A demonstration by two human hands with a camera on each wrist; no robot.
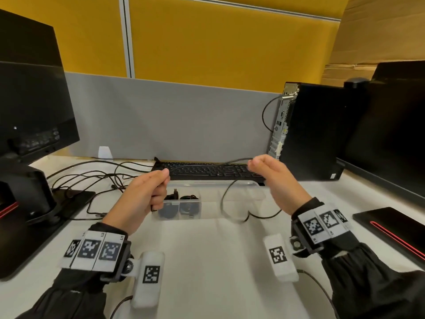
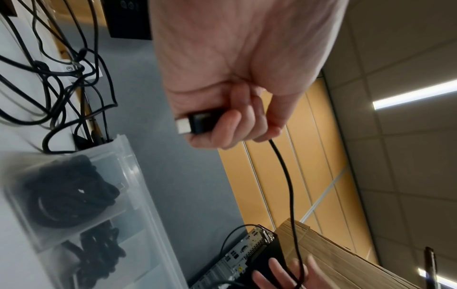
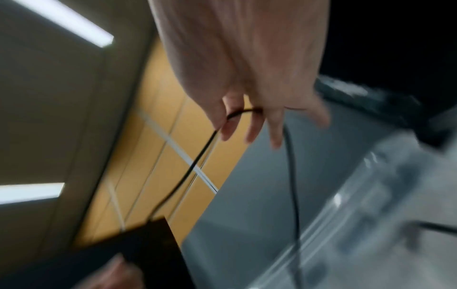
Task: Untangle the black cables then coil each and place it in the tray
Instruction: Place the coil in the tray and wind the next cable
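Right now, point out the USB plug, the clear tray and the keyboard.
USB plug (image 2: 195, 123), left wrist view, its black housing.
clear tray (image 1: 243, 183), head view, its far rim.
keyboard (image 1: 207, 171), head view, its middle keys.

The tray (image 1: 241, 184) lies before the keyboard (image 1: 207, 170), coiled cables (image 1: 179, 207) in its left compartments.

White bench (image 1: 207, 261): clear tray (image 1: 241, 200) at centre; keyboard (image 1: 207, 170) at 12 o'clock; loose, apparently tangled cables (image 1: 96, 178) at 10 o'clock.
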